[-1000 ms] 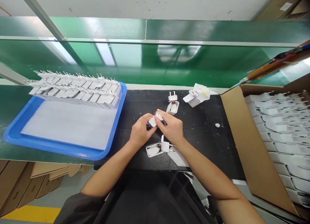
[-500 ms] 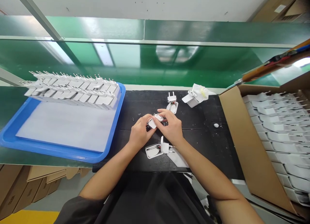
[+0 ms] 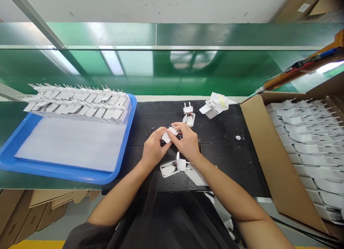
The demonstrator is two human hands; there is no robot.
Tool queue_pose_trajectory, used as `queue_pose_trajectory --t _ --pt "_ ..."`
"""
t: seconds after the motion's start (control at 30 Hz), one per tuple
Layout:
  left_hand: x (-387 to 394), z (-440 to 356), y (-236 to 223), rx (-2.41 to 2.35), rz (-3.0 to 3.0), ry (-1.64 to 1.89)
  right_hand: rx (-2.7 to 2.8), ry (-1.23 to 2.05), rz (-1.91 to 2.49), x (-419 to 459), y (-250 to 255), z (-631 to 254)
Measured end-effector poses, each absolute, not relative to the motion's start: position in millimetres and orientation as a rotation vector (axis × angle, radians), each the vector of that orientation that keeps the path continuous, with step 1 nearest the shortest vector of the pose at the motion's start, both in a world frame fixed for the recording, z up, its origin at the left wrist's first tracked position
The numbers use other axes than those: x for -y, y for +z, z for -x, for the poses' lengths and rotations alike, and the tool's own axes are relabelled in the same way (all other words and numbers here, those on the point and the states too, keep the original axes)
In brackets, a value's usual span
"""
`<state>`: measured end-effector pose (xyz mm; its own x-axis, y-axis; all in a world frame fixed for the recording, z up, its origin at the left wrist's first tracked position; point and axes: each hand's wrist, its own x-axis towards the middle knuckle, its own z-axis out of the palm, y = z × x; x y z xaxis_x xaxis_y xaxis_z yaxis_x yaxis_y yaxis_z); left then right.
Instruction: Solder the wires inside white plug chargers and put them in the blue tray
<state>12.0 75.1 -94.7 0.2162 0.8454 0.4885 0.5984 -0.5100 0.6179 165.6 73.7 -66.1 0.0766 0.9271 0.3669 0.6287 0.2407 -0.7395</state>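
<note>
Between my left hand (image 3: 154, 147) and my right hand (image 3: 187, 141) is a white plug adapter (image 3: 166, 136), held just above the black work mat (image 3: 228, 159). The fingers of both hands are closed on it and cover much of its body. Just beyond my right hand lies an opened plug adapter (image 3: 188, 116), its two pins pointing away and some wiring showing. Nearer to me sits another opened plug adapter (image 3: 172, 167), with its pin part standing beside the oval shell. A flat white piece (image 3: 197, 176) lies partly under my right forearm.
On the left, a blue tray (image 3: 118, 172) carries a white sheet and rows of white plug adapters (image 3: 80, 103). A cardboard box (image 3: 279, 170) at right holds many more. A white adapter with plastic wrap (image 3: 215, 105) and a small white piece (image 3: 238, 137) lie on the mat. An orange tool (image 3: 301, 67) juts in upper right.
The whole view has shifted slightly. Both hands still hold the plug adapter in nearly the same place, with only a small shift of the fingers.
</note>
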Motion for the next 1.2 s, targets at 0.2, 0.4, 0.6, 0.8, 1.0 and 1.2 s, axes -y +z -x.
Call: queue_pose_trajectory --t 0.2,0.4,0.6,0.8,1.0,1.2 --pt "-75 -12 -95 -1.345 -2.203 1.199 1.649 0.406 1.488 -74 -69 -166" --pt "-74 -13 -93 -1.362 -2.172 1.177 1.596 0.479 1.495 -75 -67 -166" --pt "-74 -13 -91 -1.325 -2.146 1.182 1.519 0.607 1.475 -78 -66 -167" --pt "-74 -12 -92 -1.348 -2.144 1.149 1.536 0.718 1.468 -79 -68 -170" --pt "-73 -12 -88 -1.344 -2.239 1.143 1.57 0.683 1.486 -80 -69 -169" --pt "-75 -10 -79 -1.295 -2.077 1.094 1.616 0.663 1.46 -79 -69 -170"
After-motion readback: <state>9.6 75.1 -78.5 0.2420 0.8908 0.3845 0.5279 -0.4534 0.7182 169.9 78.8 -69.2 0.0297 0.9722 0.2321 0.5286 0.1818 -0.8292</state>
